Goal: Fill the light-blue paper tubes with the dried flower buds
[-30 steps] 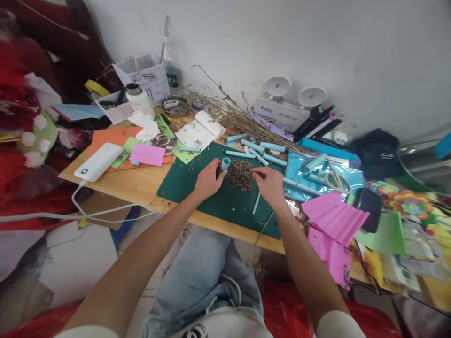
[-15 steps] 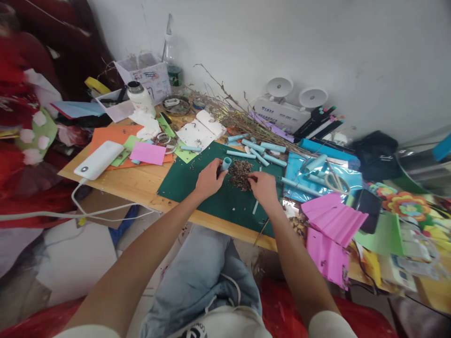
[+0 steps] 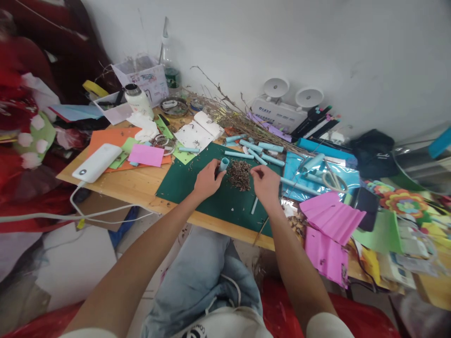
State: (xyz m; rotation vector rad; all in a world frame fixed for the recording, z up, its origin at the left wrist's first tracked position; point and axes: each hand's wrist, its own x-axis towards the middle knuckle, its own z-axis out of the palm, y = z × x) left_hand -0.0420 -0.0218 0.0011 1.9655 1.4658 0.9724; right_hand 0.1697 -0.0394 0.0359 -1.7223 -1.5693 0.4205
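My left hand (image 3: 207,179) is closed round a short light-blue paper tube (image 3: 223,164), held upright on the dark green cutting mat (image 3: 183,185). Just right of the tube lies a small heap of dried brown plant bits (image 3: 239,174). My right hand (image 3: 265,183) sits at the heap's right edge with its fingertips pinched together; what they hold is too small to make out. Several more blue paper tubes (image 3: 261,149) lie at the mat's far edge.
Dry twigs (image 3: 229,112) lie across the back of the wooden table (image 3: 134,183). A white power bank (image 3: 97,162) with a cable sits on the left, pink folded paper (image 3: 331,218) on the right, scissors (image 3: 333,179) on blue film, and a white bottle (image 3: 139,99) behind.
My right hand dipped to the heap's right edge and has now lifted slightly with fingers pinched. The left hand and tube have stayed put.
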